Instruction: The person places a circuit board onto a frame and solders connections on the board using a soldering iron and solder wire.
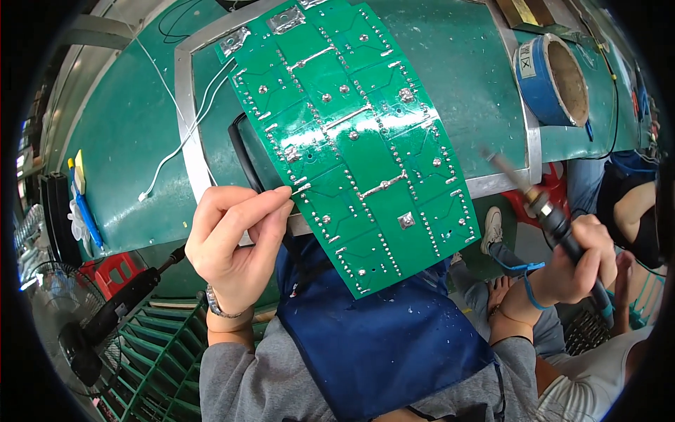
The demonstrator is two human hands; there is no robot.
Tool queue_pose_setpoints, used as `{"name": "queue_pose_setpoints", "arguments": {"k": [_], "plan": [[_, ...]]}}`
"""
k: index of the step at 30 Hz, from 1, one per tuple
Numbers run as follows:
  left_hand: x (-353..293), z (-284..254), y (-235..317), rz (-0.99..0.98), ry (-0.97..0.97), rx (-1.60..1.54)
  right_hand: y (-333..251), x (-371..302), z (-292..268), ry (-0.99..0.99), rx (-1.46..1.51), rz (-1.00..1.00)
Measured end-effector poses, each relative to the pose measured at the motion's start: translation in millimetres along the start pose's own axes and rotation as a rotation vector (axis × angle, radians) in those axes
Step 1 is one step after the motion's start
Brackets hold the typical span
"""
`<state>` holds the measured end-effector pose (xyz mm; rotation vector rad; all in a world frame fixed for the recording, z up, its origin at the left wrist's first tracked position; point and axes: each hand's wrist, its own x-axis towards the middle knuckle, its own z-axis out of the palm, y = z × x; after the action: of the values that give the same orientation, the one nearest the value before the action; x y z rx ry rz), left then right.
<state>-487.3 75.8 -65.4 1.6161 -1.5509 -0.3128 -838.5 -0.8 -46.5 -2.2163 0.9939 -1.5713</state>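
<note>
A large green circuit board [358,158] with rows of shiny solder joints lies solder side up in front of me, its near end reaching over the table's front edge. My left hand [239,232] is at the board's left edge, thumb and forefinger pinched together beside a silvery pad. Whatever thin thing they may hold is too small to make out. Off to the right of the board, my right hand [590,260] grips a soldering iron [555,221] by its dark handle. The iron's blurred tip points up and left, apart from the board.
A metal frame [527,151] borders the green table [471,70]. A blue round container [541,81] stands at the right. White wires [190,133] and a blue pen [86,211] lie at the left. Below left is a green rack [158,337]; another person sits close on the right.
</note>
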Motion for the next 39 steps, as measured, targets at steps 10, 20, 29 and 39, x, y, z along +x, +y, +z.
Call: {"name": "queue_pose_setpoints", "arguments": {"k": [10, 20, 29, 39], "plan": [[-0.4, 2.3, -1.2, -0.016, 0.013, 0.000, -16.7, 14.0, 23.8, -0.213, 0.096, 0.151], [2.2, 1.8, -2.4, -0.011, 0.000, -0.029, 3.2, 5.9, 16.5, 0.295, -0.386, 0.258], [5.4, -5.8, -7.6, -0.012, -0.012, -0.014, 12.8, 14.2, 23.6, 0.185, -0.569, 0.377], [8.4, -5.7, -16.6, -0.013, 0.001, -0.032, 1.8, 23.1, 31.0, 0.215, -0.589, 0.302]]}}
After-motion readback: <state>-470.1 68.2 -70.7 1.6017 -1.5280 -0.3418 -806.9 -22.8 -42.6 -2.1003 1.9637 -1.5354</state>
